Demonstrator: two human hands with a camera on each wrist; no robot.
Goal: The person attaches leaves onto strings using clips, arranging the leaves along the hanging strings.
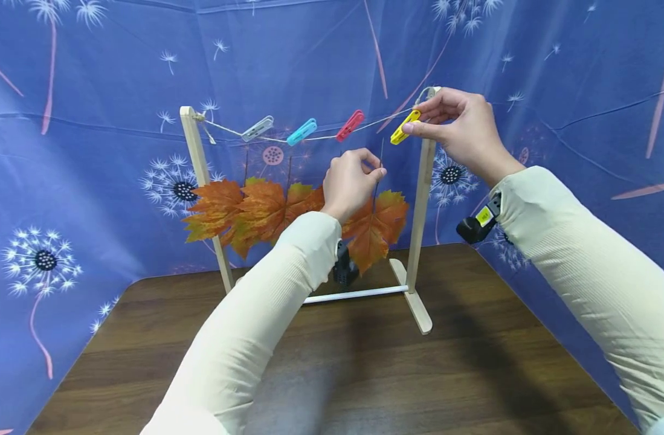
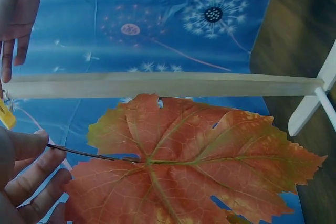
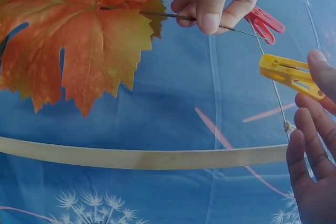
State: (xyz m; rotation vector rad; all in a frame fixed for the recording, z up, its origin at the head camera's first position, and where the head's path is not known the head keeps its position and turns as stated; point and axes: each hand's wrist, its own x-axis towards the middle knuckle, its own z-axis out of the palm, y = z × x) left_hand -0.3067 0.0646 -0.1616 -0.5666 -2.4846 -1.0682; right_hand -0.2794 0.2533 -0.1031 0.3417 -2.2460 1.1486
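Note:
My left hand pinches the thin dark stem of an orange-red artificial maple leaf between thumb and fingertips. The leaf's blade hangs below that hand in the head view. Higher up and to the right, my right hand holds a yellow clothespin by one end between thumb and fingers. In the right wrist view the clothespin overlaps the string. Along the string are a white clothespin, a blue clothespin and a red clothespin.
The string is tied between two wooden posts of a stand with a white lower bar. More autumn leaves hang at the left, below the clothespins. The stand is on a brown wooden table, before a blue dandelion-print cloth.

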